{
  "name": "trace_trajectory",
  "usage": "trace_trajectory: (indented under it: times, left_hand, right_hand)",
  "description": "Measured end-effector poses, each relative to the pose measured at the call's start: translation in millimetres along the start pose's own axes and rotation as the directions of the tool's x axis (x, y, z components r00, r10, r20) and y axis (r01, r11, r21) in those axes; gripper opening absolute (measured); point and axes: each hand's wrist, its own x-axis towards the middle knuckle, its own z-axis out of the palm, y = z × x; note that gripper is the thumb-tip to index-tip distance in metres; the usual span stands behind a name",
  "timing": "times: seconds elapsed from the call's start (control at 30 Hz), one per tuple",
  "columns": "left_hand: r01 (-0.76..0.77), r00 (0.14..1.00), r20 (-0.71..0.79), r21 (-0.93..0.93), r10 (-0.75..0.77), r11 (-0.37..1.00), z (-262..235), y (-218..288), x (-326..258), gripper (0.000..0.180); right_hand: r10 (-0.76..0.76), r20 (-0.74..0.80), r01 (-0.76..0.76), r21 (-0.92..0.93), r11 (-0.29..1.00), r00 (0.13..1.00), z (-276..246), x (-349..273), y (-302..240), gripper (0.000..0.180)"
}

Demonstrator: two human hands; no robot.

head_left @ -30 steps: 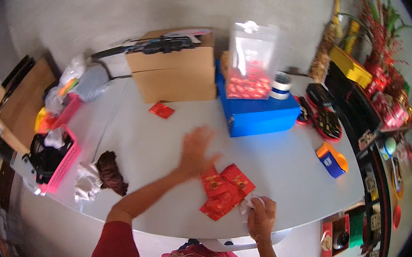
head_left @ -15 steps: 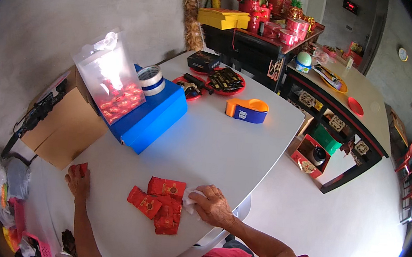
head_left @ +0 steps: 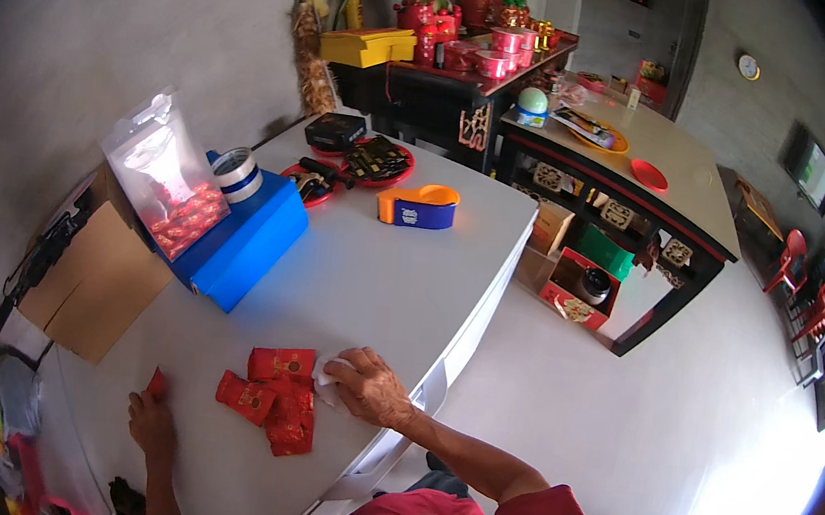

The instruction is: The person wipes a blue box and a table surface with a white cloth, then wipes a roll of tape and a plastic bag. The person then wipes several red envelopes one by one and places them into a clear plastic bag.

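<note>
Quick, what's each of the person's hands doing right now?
Left hand: closed, fingers holding a small red packet.
Right hand: closed, holding a crumpled white cloth or tissue.

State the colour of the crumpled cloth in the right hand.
White: the crumpled cloth in the bare right hand shows best in the head view.

From the pile of red packets (head_left: 284, 409), a broad passage is offered over the bare tabletop (head_left: 360, 277) toward 1 o'clock, where it is interrupted by an orange-and-blue container (head_left: 417, 210). Between 11 and 12 o'clock, the way is blocked by a blue box (head_left: 257, 256); at 10, by a cardboard box (head_left: 97, 290). Room between 2 and 3 is occupied by the right hand (head_left: 369, 386) and white cloth (head_left: 323, 377). Toward 9, a bare strip is bounded by the left hand (head_left: 152, 423).
</note>
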Motion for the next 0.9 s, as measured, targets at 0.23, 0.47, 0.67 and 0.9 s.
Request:
trace_trajectory:
  times: [0.23, 0.47, 0.67, 0.9]
  left_hand:
    - [0.381, 0.887, 0.165, -0.789, -0.431, 0.483, 0, -45, -2, 0.044]
    - [0.149, 0.873, 0.263, -0.946, -0.410, -0.290, -141, 42, -35, 0.040]
    - [0.239, 0.838, 0.502, -0.690, -0.213, -0.683, -160, 193, -69, 0.038]
    - [0.410, 0.766, 0.612, -0.229, 0.197, -0.883, -187, 313, -62, 0.046]
  right_hand:
    - [0.006, -0.007, -0.006, 0.006, 1.000, 1.000, -1, 2, 0, 0.026]
    - [0.094, -0.096, -0.064, 0.272, 0.960, 0.991, -1, -5, 17, 0.036]
    - [0.334, -0.026, -0.214, 0.719, 0.661, 0.942, -38, 29, -11, 0.034]
    - [-0.277, -0.032, 0.279, 0.131, 0.951, 0.960, -54, 58, -33, 0.039]
